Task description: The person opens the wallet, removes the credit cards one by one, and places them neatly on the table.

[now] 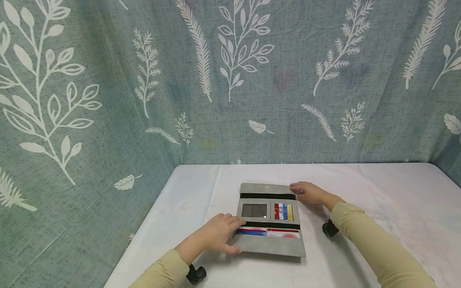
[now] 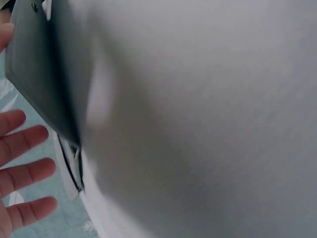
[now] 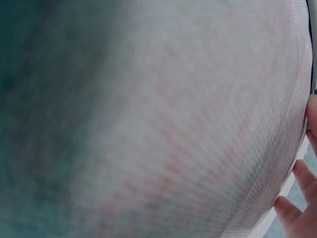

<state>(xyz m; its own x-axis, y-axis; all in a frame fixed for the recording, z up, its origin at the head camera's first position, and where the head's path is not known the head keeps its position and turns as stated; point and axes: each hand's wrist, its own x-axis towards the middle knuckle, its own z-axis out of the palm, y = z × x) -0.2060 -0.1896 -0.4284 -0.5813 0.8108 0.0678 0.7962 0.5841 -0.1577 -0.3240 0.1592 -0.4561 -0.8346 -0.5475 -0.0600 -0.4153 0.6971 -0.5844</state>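
A long grey wallet lies unfolded on the white cloth. It shows black bands, a dark window pocket, coloured cards in slots, and more cards in the lower section. My left hand is at the lower left edge, thumb by the front corner. In the left wrist view its fingers spread apart beside the grey flap. My right hand touches the far right corner, near the gold snap; in the right wrist view its fingers are spread at the cloth.
The white cloth-covered table extends around the wallet. A teal curtain with white leaf prints hangs behind and at the left. Black wrist devices sit under both sleeves.
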